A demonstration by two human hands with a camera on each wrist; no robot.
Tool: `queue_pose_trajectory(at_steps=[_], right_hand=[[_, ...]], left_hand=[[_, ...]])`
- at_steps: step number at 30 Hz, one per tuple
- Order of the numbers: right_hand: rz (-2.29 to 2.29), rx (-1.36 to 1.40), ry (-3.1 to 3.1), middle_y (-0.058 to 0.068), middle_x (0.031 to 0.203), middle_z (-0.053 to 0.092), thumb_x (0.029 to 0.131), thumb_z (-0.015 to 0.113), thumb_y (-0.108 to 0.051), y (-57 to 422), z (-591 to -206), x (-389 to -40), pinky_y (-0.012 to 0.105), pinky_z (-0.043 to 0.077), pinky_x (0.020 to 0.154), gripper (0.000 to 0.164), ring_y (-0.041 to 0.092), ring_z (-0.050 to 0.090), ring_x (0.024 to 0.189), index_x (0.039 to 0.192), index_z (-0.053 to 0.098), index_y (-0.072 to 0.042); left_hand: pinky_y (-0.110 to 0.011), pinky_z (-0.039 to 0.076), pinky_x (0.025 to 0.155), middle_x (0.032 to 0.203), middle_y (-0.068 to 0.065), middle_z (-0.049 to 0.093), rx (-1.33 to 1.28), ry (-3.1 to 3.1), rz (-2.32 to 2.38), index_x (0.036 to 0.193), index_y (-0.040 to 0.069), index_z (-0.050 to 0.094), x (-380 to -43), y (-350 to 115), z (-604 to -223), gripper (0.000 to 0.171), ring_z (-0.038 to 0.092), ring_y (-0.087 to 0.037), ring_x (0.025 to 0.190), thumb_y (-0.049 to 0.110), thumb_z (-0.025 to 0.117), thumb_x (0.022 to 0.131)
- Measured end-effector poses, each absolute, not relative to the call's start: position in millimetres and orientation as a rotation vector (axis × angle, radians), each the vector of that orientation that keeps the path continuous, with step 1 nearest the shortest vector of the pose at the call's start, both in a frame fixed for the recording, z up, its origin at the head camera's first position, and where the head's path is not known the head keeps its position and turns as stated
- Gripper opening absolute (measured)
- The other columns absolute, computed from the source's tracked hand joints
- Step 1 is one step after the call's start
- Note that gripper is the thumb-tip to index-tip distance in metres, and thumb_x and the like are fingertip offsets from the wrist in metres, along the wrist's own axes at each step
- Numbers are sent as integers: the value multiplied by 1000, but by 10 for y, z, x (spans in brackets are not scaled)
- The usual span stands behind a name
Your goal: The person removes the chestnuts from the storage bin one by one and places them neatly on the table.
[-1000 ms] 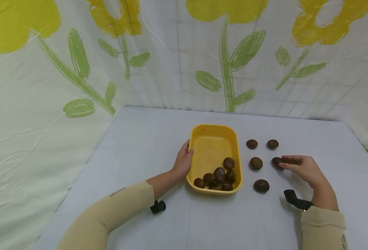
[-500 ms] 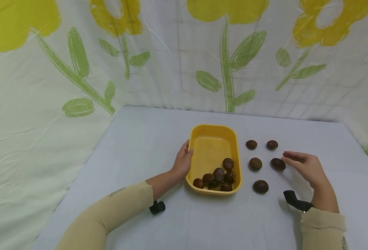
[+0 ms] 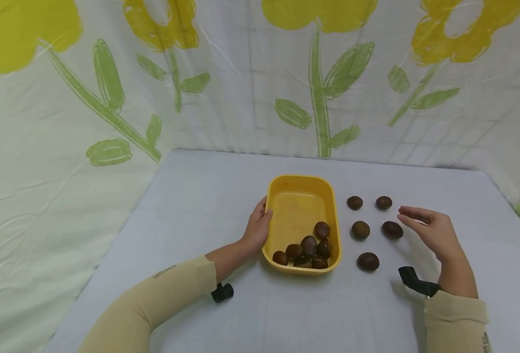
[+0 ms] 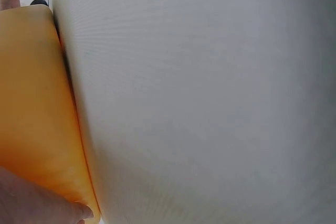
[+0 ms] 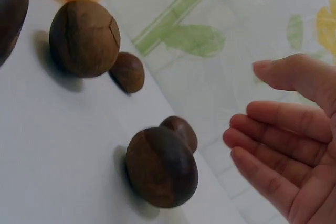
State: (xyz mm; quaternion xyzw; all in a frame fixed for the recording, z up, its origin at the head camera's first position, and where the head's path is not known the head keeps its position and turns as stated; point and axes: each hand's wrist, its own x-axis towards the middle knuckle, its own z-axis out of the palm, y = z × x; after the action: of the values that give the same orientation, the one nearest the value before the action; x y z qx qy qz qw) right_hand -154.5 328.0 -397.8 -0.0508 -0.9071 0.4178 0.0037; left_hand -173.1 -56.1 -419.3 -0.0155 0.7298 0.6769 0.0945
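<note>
My left hand grips the left side of a yellow plastic tub, its thumb over the rim. In the left wrist view, fingers lie against the tub's orange-looking wall. Several glossy brown chestnuts are gathered at the tub's near end. My right hand is raised over the table, fingers apart from the thumb, with nothing between them. Just left of its fingertips lies a dark chestnut, not touched. In the right wrist view, this hand is beside a two-toned chestnut.
More loose chestnuts lie in rough rows right of the tub, among them a far one, a lighter one and a near one. The white table ends at a flower-print curtain. A black wrist camera projects from the right wrist.
My right hand has let go of the dark chestnut and lifted slightly away from it. That chestnut now lies free on the table. The left hand and tub have stayed put.
</note>
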Motion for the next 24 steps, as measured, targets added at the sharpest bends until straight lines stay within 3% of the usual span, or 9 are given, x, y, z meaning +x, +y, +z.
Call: queue_pose_trajectory(at_steps=[2, 4, 10, 19, 22, 24], right_hand=[[1319, -125, -2784, -37, 95, 55, 88, 61, -41, 3256, -3953, -1536, 10, 44, 84, 56, -12, 48, 103, 124, 57, 2], [1333, -96, -2740, -42, 89, 51, 88, 62, -38, 3231, -3928, -1536, -2, 37, 71, 54, -23, 40, 93, 122, 58, 3], [1300, -65, -2757, -39, 93, 50, 89, 60, -41, 3128, -3829, -1605, 3, 43, 77, 54, -22, 39, 95, 124, 58, 0], [1358, 173, -2679, -35, 94, 56, 89, 62, -30, 2791, -3610, -1726, -1, 42, 77, 43, -20, 51, 92, 118, 61, 2], [1352, 241, -2692, -30, 97, 57, 89, 62, -30, 2648, -3563, -1770, 1, 43, 78, 42, -19, 50, 93, 118, 62, 1], [1353, 279, -2709, -20, 103, 62, 89, 63, -30, 2553, -3547, -1796, 2, 44, 78, 42, -18, 51, 93, 119, 62, -1]], left_hand=[[-42, 19, 116, 155, -7, 21, -36, 2155, 2010, 149, 9, 19, -1728, -560, -4193, 49, 21, -22, 143, 16, 31, 102], [-41, 20, 117, 156, -5, 21, -34, 2136, 2012, 149, 10, 18, -1726, -558, -4193, 49, 21, -21, 143, 17, 31, 102], [-40, 18, 117, 156, -4, 19, -42, 2094, 2023, 149, 11, 16, -1728, -569, -4189, 49, 19, -20, 143, 18, 30, 103], [-42, 18, 117, 156, -10, 17, -43, 2063, 2010, 149, 5, 14, -1632, -584, -3938, 51, 18, -25, 143, 15, 31, 102], [-40, 18, 117, 156, -9, 17, -58, 2070, 1995, 149, 6, 15, -1597, -584, -3878, 51, 18, -24, 143, 16, 31, 102], [-40, 18, 117, 156, -9, 17, -60, 2077, 1989, 149, 6, 15, -1581, -586, -3863, 50, 18, -24, 143, 16, 31, 102]])
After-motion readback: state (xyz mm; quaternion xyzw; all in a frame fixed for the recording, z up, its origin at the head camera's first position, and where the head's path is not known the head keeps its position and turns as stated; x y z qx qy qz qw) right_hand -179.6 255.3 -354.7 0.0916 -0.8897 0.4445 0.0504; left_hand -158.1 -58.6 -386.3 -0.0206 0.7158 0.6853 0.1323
